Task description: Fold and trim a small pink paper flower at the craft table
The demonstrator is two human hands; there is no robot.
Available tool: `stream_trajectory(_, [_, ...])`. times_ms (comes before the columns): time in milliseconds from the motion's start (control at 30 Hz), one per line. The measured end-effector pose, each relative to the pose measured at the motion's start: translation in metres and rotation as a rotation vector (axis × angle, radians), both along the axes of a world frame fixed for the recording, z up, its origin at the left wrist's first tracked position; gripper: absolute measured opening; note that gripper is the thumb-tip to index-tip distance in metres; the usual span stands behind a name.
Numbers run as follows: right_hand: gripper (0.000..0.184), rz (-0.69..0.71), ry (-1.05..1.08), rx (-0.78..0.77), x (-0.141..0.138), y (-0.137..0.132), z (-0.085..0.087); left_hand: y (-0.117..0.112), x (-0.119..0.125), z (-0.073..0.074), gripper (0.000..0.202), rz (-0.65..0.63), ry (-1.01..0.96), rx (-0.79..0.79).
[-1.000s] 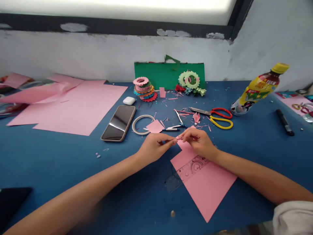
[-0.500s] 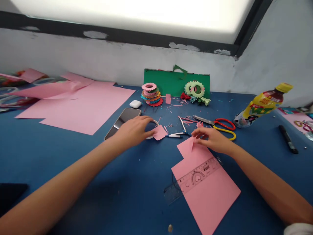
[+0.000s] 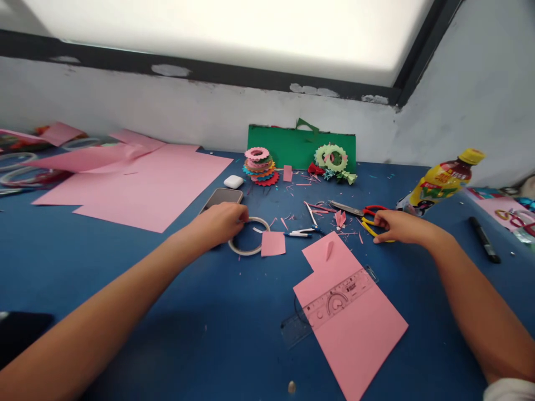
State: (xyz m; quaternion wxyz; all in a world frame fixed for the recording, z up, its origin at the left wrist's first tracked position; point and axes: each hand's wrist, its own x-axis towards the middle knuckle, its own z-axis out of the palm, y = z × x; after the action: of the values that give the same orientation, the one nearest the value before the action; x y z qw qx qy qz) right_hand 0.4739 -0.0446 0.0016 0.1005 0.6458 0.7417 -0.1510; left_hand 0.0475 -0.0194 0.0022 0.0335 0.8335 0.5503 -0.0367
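Note:
My left hand [image 3: 219, 223] rests on the blue table [image 3: 125, 289], its fingers curled on the rim of a white tape roll [image 3: 249, 249]. A small pink paper square [image 3: 273, 243] lies just right of the roll. My right hand [image 3: 397, 226] is further right, closed over the red and yellow handles of the scissors [image 3: 355, 210], whose blades point left. A small folded pink piece [image 3: 329, 249] lies loose on the notched pink sheet [image 3: 355, 334] between my arms. A clear ruler [image 3: 334, 303] lies across that sheet.
A phone [image 3: 223, 196] and a white earbud case [image 3: 233, 181] sit behind my left hand. Large pink sheets [image 3: 137, 184] cover the left. At the back stand a stack of paper rings [image 3: 259, 166], green card [image 3: 292, 146] and a paper wreath [image 3: 332, 157]. A bottle [image 3: 443, 181] and black marker [image 3: 484, 239] lie right.
My hands came apart from the small folded pink piece, which now lies on the sheet. The left hand went to the tape roll, and the right hand reached right to the scissors.

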Motion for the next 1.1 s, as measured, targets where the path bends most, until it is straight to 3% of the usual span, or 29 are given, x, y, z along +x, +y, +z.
stream_trajectory(167, [0.04, 0.006, 0.099, 0.112, 0.017, 0.008, -0.009, -0.011, -0.009, 0.033, 0.022, 0.064, -0.04, 0.185])
stream_trajectory(233, [0.037, 0.007, 0.081, 0.186, 0.023, 0.014, -0.016, -0.018, -0.009, 0.044, 0.022, 0.084, -0.156, 0.258])
stream_trajectory(267, [0.038, 0.01, 0.079, 0.215, 0.025, 0.017, -0.02, -0.021, -0.007, 0.048, 0.022, 0.1, -0.257, 0.215])
stream_trajectory(333, [0.044, 0.021, 0.092, 0.25, 0.027, 0.022, -0.027, -0.027, 0.001, 0.051, 0.021, 0.081, -0.506, -0.019])
stream_trajectory(400, [0.047, 0.045, 0.102, 0.27, 0.027, 0.023, -0.031, -0.032, 0.011, 0.05, 0.022, 0.01, -0.696, -0.276])
stream_trajectory(467, [0.044, 0.079, 0.097, 0.273, 0.025, 0.023, -0.033, -0.035, 0.021, 0.046, 0.023, -0.033, -0.783, -0.381])
stream_trajectory(667, [0.037, 0.103, 0.087, 0.327, 0.012, 0.018, -0.027, -0.039, 0.032, 0.029, 0.025, -0.11, -0.791, -0.376])
stream_trajectory(867, [0.049, 0.033, 0.001, 0.568, 0.0, 0.012, -0.018, -0.04, 0.033, 0.019, 0.027, -0.097, -0.761, -0.247])
stream_trajectory(1100, [0.058, 0.087, 0.11, 0.636, -0.039, -0.01, 0.0, -0.049, 0.041, 0.022, 0.038, -0.033, -0.836, -0.458])
